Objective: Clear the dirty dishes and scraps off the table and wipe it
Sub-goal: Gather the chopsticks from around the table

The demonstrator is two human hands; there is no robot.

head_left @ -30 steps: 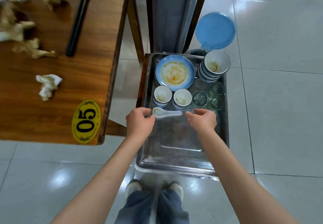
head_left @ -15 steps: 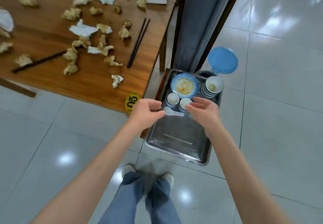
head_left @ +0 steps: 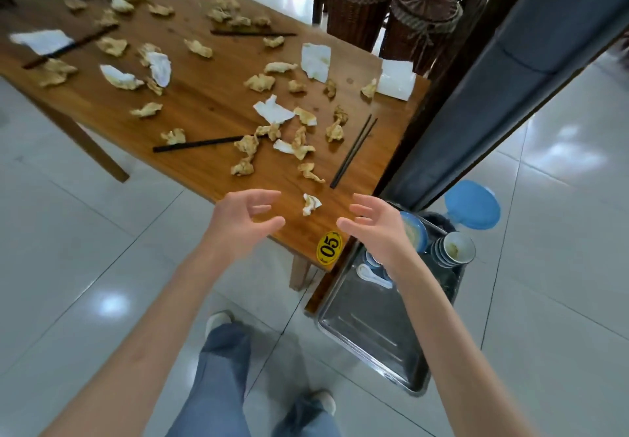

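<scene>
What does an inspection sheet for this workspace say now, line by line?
Surface: wooden table with a yellow 05 sticker.
Job's things: plate, stacked bowls and spoon lie in the metal tray; chopsticks remain on the table.
Clutter: food scraps and crumpled napkins are scattered across the table.
Grippers: left hand and right hand open, empty.
Cables: nothing seen.
Surroundings: tiled floor, wicker baskets, blue lid.

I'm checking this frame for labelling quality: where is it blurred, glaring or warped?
Head view: the far left of the table is motion-smeared, its scraps and chopsticks soft; the napkin near the open left hand and right hand stays sharp. Ceiling lights glare off the floor tiles. Wide-angle distortion bends the dark post.
</scene>
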